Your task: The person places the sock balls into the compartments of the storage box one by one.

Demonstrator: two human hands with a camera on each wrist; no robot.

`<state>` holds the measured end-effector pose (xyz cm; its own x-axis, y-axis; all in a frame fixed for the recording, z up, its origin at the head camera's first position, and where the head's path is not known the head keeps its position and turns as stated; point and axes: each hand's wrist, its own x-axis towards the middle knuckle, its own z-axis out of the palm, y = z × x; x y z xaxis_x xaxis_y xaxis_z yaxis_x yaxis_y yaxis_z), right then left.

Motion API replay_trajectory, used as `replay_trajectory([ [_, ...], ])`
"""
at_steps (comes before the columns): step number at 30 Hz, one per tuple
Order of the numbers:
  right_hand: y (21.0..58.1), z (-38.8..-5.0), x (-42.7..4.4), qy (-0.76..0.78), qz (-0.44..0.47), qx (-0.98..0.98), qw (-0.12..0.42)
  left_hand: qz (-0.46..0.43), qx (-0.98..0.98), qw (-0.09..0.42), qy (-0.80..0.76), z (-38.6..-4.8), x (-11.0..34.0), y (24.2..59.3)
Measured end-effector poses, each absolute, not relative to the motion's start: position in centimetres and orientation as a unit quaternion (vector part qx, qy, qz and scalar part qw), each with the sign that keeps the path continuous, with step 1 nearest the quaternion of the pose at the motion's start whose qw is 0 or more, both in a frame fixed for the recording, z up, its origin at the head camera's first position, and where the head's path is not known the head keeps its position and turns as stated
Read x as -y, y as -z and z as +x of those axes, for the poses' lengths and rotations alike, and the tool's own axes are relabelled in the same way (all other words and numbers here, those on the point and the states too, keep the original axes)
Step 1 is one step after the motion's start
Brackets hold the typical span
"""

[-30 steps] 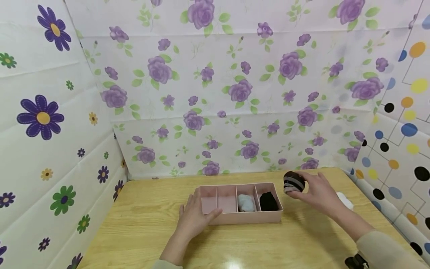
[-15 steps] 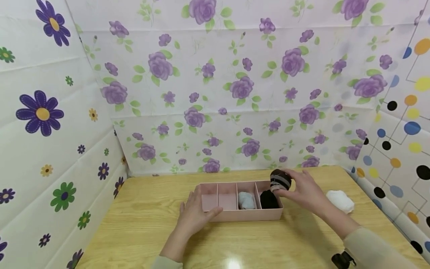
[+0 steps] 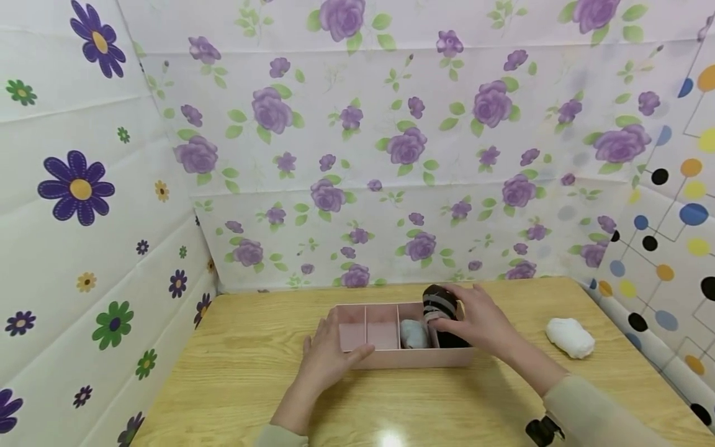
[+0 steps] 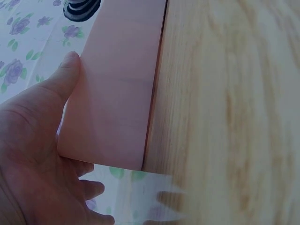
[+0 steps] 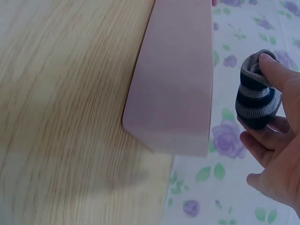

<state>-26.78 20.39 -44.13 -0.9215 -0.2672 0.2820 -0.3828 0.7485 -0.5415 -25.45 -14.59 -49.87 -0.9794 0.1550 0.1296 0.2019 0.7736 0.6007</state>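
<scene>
My right hand (image 3: 485,320) pinches a rolled striped sock (image 3: 439,300), dark with grey bands, above the right part of a pink divided box (image 3: 413,359). In the right wrist view the thumb and fingers hold the same striped sock (image 5: 257,96) apart from the box wall. My left hand (image 3: 326,357) rests against the box's left end, its thumb along the front rim and its fingers extended. A light grey rolled sock (image 3: 414,335) sits in the third compartment from the left. A black rolled sock (image 3: 451,341) lies in the rightmost one, partly hidden by my right hand.
A white rolled sock (image 3: 570,337) lies on the wooden table (image 3: 251,372) at the right. Flowered cloth (image 3: 313,143) hangs behind the table, with patterned cloth along both sides. A small black device (image 3: 543,429) is at my right sleeve.
My right hand has carried the striped sock leftward from beside the box to over its right compartments. The white sock has come fully into view. My left hand stays at the box.
</scene>
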Motion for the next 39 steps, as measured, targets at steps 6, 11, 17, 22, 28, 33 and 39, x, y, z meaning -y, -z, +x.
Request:
replay_trajectory([
  [6, 44.4, -26.9, -18.5, -0.319, 0.188, 0.924, 0.091, -0.091, 0.942, 0.031, 0.323, -25.5, 14.6, 49.9],
  [11, 44.8, -27.3, -17.1, -0.316, 0.202, 0.923, 0.089, -0.089, 0.941, 0.03, 0.325, -25.6, 14.6, 50.0],
  [17, 44.8, -27.2, -15.8, -0.317, 0.208, 0.922, 0.084, -0.093, 0.94, 0.032, 0.327, -25.5, 14.6, 50.0],
  [22, 44.9, -27.3, -14.8, -0.317, 0.208, 0.922, 0.076, -0.091, 0.94, 0.026, 0.326, -25.5, 14.6, 49.9],
  [28, 45.4, -27.5, -13.6, -0.329, 0.198, 0.921, 0.061, -0.092, 0.94, 0.029, 0.328, -25.5, 14.6, 49.9],
  [33, 45.6, -27.5, -12.5, -0.342, 0.195, 0.918, 0.04, -0.091, 0.939, 0.031, 0.33, -25.5, 14.6, 49.8],
  [39, 46.0, -27.6, -11.5, -0.346, 0.191, 0.918, 0.031, -0.091, 0.941, 0.033, 0.325, -25.5, 14.7, 49.9],
])
